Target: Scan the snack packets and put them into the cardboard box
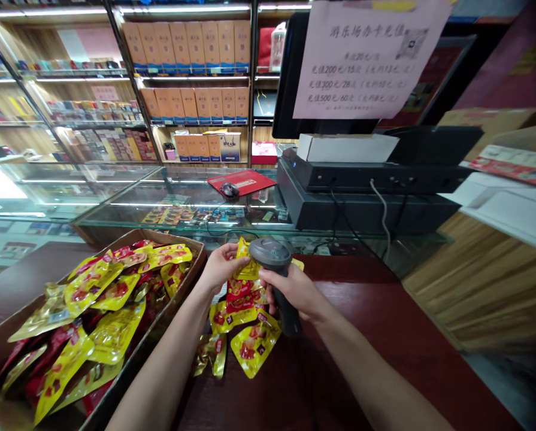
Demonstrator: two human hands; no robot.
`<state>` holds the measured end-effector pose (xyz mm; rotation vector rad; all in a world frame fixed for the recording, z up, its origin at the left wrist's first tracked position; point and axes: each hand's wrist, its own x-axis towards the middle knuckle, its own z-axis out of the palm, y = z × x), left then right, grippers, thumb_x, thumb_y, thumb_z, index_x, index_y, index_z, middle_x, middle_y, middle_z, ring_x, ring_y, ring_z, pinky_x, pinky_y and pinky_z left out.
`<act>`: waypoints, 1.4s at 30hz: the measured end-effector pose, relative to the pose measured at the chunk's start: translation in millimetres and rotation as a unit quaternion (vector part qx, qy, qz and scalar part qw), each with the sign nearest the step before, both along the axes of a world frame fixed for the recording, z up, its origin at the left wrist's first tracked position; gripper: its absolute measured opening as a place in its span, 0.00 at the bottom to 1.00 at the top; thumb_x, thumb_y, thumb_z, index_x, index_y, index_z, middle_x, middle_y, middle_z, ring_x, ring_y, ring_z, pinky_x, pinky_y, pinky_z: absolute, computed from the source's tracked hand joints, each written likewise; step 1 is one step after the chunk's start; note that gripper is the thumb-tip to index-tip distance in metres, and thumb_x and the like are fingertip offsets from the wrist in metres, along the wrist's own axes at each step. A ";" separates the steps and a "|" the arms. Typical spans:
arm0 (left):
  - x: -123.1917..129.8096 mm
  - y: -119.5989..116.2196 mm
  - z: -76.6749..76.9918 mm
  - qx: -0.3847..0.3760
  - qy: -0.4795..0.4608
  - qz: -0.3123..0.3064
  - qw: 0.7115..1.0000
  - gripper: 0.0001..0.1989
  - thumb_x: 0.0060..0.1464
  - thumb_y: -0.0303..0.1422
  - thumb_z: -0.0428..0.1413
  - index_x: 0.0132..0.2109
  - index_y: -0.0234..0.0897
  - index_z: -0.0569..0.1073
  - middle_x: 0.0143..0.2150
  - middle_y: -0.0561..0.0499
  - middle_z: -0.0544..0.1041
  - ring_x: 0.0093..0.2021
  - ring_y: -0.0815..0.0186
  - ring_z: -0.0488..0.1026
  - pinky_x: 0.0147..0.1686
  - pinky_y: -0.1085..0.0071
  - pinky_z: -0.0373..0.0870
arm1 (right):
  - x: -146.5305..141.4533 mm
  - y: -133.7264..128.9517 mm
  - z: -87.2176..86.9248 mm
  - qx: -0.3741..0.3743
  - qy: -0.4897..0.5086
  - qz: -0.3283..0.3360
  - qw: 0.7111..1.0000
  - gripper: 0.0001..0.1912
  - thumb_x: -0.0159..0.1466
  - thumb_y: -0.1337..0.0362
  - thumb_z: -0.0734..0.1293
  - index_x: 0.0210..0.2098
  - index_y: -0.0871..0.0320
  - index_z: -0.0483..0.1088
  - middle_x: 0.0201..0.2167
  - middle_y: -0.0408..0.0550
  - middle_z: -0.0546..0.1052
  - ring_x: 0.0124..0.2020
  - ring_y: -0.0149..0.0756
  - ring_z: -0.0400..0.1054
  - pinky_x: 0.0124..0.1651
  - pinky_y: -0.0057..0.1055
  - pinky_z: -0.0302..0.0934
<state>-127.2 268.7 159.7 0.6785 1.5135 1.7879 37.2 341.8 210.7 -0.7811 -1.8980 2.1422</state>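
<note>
My left hand (223, 266) pinches a yellow snack packet (246, 267) by its side, holding it up over the dark red counter. Wrapped round the handle of a dark grey barcode scanner (271, 254) is my right hand (294, 292). The scanner's head is right beside the yellow packet and covers part of it. Under both hands lie several loose packets: a red snack packet (239, 296), a yellow one with a red print (256, 343) and a gold packet (212, 354). To the left, an open cardboard box (199, 263) holds many yellow, red and gold packets.
Behind the counter (348, 359) runs a glass display case (182, 185) with a computer mouse (230, 190) on a red mat (254, 181). A monitor (290, 78) bearing a paper sign stands on dark till equipment (362, 206), with cables hanging down. Boxed goods line the shelves.
</note>
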 end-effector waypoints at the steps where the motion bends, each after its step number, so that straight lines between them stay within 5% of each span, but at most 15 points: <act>1: -0.5 0.3 -1.1 -0.001 -0.001 -0.001 1.000 0.21 0.37 0.31 0.67 0.40 0.32 0.74 0.37 0.47 0.80 0.34 0.66 0.76 0.37 0.70 0.71 | 0.1 0.1 0.0 -0.003 0.000 -0.001 1.000 0.11 0.58 0.58 0.65 0.25 0.59 0.65 0.12 0.39 0.68 0.11 0.28 0.62 0.15 0.24 0.58; 11: 0.1 -7.6 1.7 0.017 0.026 0.011 0.999 0.22 0.36 0.33 0.68 0.41 0.32 0.73 0.37 0.46 0.79 0.34 0.67 0.75 0.38 0.70 0.71 | 3.3 -3.3 2.8 0.019 0.034 0.004 0.999 0.13 0.57 0.56 0.66 0.27 0.60 0.66 0.13 0.40 0.69 0.11 0.28 0.63 0.15 0.24 0.59; 16: 6.9 -36.4 13.2 0.031 0.058 0.056 0.996 0.22 0.40 0.35 0.66 0.43 0.32 0.72 0.39 0.45 0.79 0.35 0.65 0.76 0.39 0.68 0.73 | 7.8 -10.5 9.6 0.021 0.056 0.025 0.998 0.14 0.57 0.54 0.67 0.28 0.60 0.66 0.12 0.40 0.69 0.11 0.29 0.64 0.16 0.24 0.59; 21: 4.9 -106.1 55.0 0.017 0.125 0.125 0.984 0.24 0.41 0.36 0.66 0.47 0.34 0.71 0.43 0.46 0.79 0.38 0.61 0.77 0.40 0.66 0.74 | 9.4 -17.1 9.2 0.019 0.054 0.033 0.998 0.15 0.55 0.53 0.68 0.28 0.58 0.65 0.12 0.41 0.70 0.12 0.30 0.64 0.16 0.25 0.57; 25: -2.9 -183.6 92.8 -0.077 0.229 0.175 0.954 0.26 0.41 0.38 0.66 0.48 0.34 0.71 0.45 0.45 0.78 0.41 0.59 0.77 0.41 0.64 0.74 | 9.1 -20.2 7.5 0.030 0.066 0.042 0.997 0.15 0.56 0.53 0.68 0.27 0.58 0.65 0.13 0.41 0.70 0.12 0.30 0.64 0.17 0.25 0.57; 30: -12.2 -247.1 111.6 -0.147 0.273 0.221 0.925 0.27 0.40 0.42 0.66 0.47 0.35 0.73 0.43 0.44 0.79 0.42 0.58 0.77 0.43 0.62 0.74 | 8.8 -26.8 5.9 0.038 0.056 0.047 0.997 0.15 0.56 0.53 0.68 0.26 0.59 0.66 0.13 0.41 0.70 0.12 0.31 0.64 0.17 0.26 0.57; 34: -6.8 -242.7 108.1 -0.129 0.293 0.235 0.918 0.25 0.39 0.41 0.66 0.44 0.35 0.74 0.42 0.45 0.79 0.42 0.59 0.77 0.44 0.61 0.74 | 10.3 -33.0 6.2 0.034 0.057 0.052 0.996 0.15 0.56 0.53 0.68 0.27 0.59 0.66 0.12 0.40 0.69 0.12 0.32 0.65 0.17 0.27 0.58; 38: 11.9 -201.8 91.7 -0.139 0.327 0.166 0.920 0.18 0.44 0.39 0.62 0.42 0.35 0.74 0.40 0.46 0.79 0.40 0.61 0.76 0.42 0.65 0.74 | 12.0 -35.2 8.8 0.032 0.051 0.049 0.997 0.16 0.55 0.52 0.68 0.28 0.59 0.66 0.13 0.40 0.70 0.12 0.32 0.65 0.17 0.27 0.59; 42: 30.1 -157.8 59.2 -0.205 0.355 0.100 0.907 0.15 0.46 0.37 0.60 0.42 0.36 0.74 0.39 0.47 0.79 0.37 0.63 0.76 0.39 0.68 0.72 | 13.7 -34.8 11.8 0.048 0.059 0.050 0.996 0.17 0.56 0.52 0.68 0.28 0.60 0.65 0.12 0.39 0.69 0.12 0.31 0.65 0.16 0.27 0.59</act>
